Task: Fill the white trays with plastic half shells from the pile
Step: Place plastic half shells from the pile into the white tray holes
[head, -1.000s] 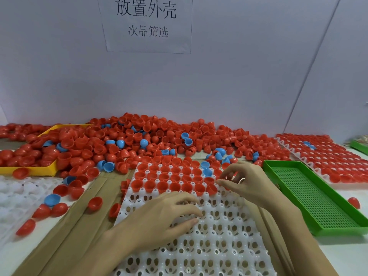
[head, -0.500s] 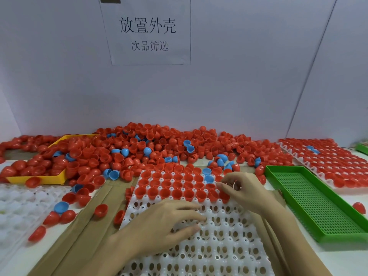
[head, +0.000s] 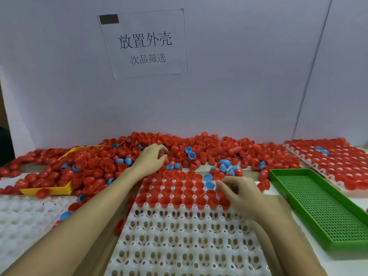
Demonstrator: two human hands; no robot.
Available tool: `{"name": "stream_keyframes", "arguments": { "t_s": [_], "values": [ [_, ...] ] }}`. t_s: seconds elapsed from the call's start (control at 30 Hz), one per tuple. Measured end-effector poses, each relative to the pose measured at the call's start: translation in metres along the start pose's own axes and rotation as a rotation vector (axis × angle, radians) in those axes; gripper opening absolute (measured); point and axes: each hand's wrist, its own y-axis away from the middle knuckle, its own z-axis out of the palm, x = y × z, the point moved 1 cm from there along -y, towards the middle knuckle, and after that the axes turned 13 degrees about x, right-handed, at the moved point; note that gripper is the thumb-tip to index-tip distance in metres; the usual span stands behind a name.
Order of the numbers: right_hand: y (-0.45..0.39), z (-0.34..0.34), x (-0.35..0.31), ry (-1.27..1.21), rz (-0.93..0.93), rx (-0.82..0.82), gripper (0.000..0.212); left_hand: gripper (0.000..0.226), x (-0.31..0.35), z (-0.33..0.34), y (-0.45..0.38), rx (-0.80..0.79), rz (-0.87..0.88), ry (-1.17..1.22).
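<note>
Out in the pile (head: 179, 148), the left hand (head: 149, 160) has just left the tray (head: 179, 236) and pinches a red shell, while the right hand (head: 239, 194), fingers curled, seats shells, so filling goes on.

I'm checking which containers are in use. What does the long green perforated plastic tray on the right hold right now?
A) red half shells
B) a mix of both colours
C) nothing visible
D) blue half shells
C: the long green perforated plastic tray shows only its bare mesh floor, while the right hand works at the white plastic tray beside it.
</note>
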Motion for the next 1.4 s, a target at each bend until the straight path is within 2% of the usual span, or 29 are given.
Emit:
{"name": "stream_keyframes", "arguments": {
  "t_s": [0.07, 0.13, 0.17, 0.27, 0.33, 0.4, 0.47, 0.57, 0.67, 0.77, 0.87, 0.97, 1.03, 1.1, 1.17, 1.27, 1.4],
  "values": [
    [-0.001, -0.001, 0.001, -0.003, 0.003, 0.016, 0.04, 0.029, -0.008, 0.008, -0.014, -0.139, 0.024, -0.051],
    [-0.002, -0.002, 0.001, -0.001, 0.004, 0.027, 0.039, 0.025, -0.009, 0.016, -0.019, -0.301, -0.003, -0.049],
    [-0.002, -0.002, 0.001, -0.002, 0.005, 0.031, 0.038, 0.02, -0.009, 0.02, -0.02, -0.333, -0.011, -0.052],
    [-0.001, -0.003, -0.001, -0.023, 0.016, 0.041, 0.034, 0.009, -0.008, 0.025, -0.021, -0.205, -0.032, -0.039],
    [-0.002, -0.006, -0.002, -0.038, 0.026, 0.053, 0.031, 0.012, -0.006, 0.021, -0.019, -0.062, -0.049, -0.001],
    [-0.002, -0.007, -0.003, -0.042, 0.036, 0.057, 0.03, 0.017, -0.003, 0.011, -0.013, 0.077, -0.068, 0.133],
    [-0.001, -0.007, -0.006, -0.047, 0.049, 0.057, 0.029, 0.018, 0.008, -0.003, -0.001, 0.142, -0.091, 0.361],
    [-0.001, -0.008, -0.015, -0.123, 0.093, 0.067, 0.024, 0.026, 0.033, -0.025, 0.032, 0.119, -0.055, 0.607],
    [-0.002, -0.012, -0.031, -0.357, 0.166, 0.044, 0.014, 0.039, 0.056, -0.033, 0.075, 0.031, -0.046, 0.754],
    [0.001, -0.013, -0.047, -0.595, 0.217, -0.114, 0.023, 0.049, 0.071, -0.029, 0.108, -0.006, 0.024, 0.76],
    [0.005, -0.01, -0.057, -0.651, 0.224, -0.23, 0.03, 0.055, 0.079, -0.027, 0.125, 0.038, 0.082, 0.729],
    [0.005, -0.009, -0.058, -0.618, 0.22, -0.219, 0.022, 0.043, 0.081, -0.029, 0.129, 0.101, 0.074, 0.706],
    [0.005, -0.011, -0.056, -0.643, 0.233, -0.22, 0.022, 0.022, 0.079, -0.032, 0.128, 0.165, 0.157, 0.602],
    [0.005, -0.013, -0.056, -0.647, 0.223, -0.228, 0.023, 0.014, 0.08, -0.036, 0.129, 0.192, 0.255, 0.485],
    [0.004, -0.014, -0.057, -0.634, 0.206, -0.249, 0.022, 0.015, 0.08, -0.036, 0.131, 0.115, 0.245, 0.473],
    [0.004, -0.015, -0.058, -0.616, 0.187, -0.258, 0.02, 0.016, 0.082, -0.035, 0.136, -0.063, 0.119, 0.629],
    [0.004, -0.017, -0.06, -0.61, 0.138, -0.229, 0.013, 0.016, 0.079, -0.036, 0.137, -0.026, 0.214, 0.563]
  ]
}}
